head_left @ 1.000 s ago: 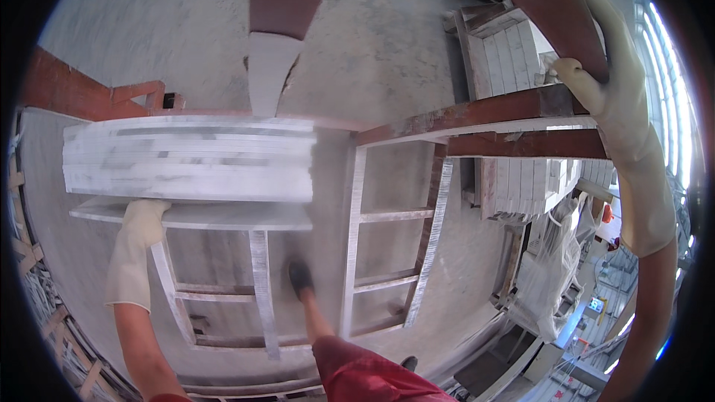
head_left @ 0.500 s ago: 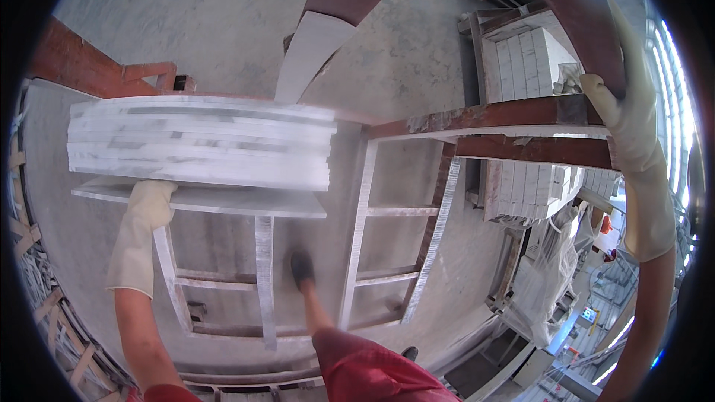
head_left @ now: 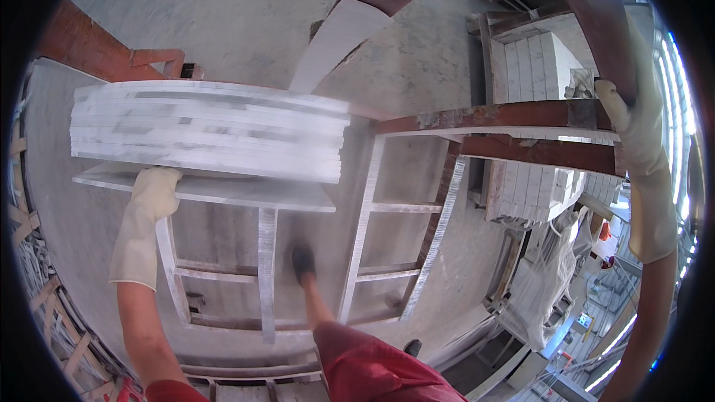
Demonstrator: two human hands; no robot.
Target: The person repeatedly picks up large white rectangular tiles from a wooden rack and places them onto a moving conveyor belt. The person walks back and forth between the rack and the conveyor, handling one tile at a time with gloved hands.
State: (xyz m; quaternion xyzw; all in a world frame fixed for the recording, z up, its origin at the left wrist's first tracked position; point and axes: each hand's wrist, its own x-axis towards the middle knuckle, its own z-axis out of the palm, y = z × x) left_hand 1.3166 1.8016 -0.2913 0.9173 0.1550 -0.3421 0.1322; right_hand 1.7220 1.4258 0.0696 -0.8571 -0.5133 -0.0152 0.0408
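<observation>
My gloved left hand props a white slab stack from below, grip pressed flat; right hand wraps a rusty post for balance.

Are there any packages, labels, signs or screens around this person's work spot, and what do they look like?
No labels, signs or screens that I can make out.
Plastic-wrapped bundle: lower right on the floor, lumpy, whitish and translucent.
Stacked white slabs: right of the metal frame, blocky, unwrapped.
Left hand: gloved, under a white slab stack.
</observation>
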